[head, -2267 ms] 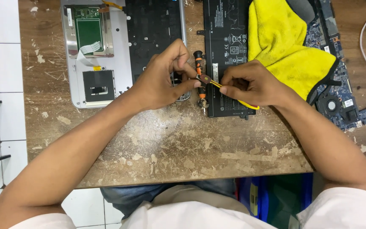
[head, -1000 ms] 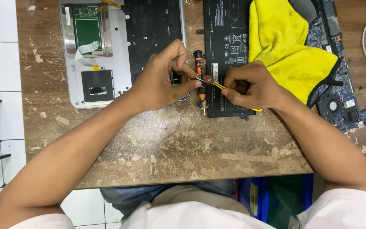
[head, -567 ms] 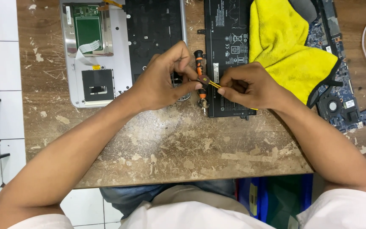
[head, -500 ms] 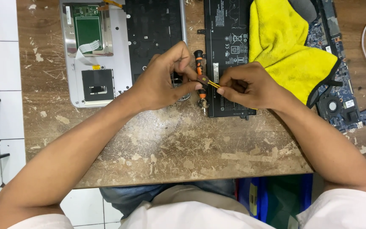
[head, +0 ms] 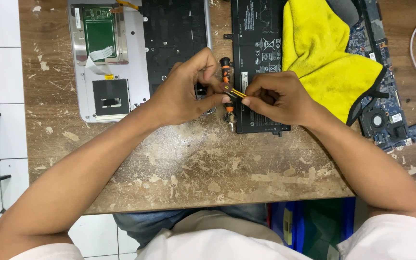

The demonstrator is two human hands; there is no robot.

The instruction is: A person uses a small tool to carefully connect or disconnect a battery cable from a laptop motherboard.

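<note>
At frame centre, just above the surface [head: 208,163], our left hand [head: 181,94] and right hand [head: 278,96] pinch a small flat ribbon cable [head: 232,90], fingertips clamped on either end. We judge it light, thin and easily creased, best held by its stiffened ends.

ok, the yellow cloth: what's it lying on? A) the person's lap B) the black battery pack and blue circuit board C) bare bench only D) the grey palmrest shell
B: the yellow cloth drapes over the right edge of the black battery pack and covers part of the blue circuit board, to the right of both hands.
</note>
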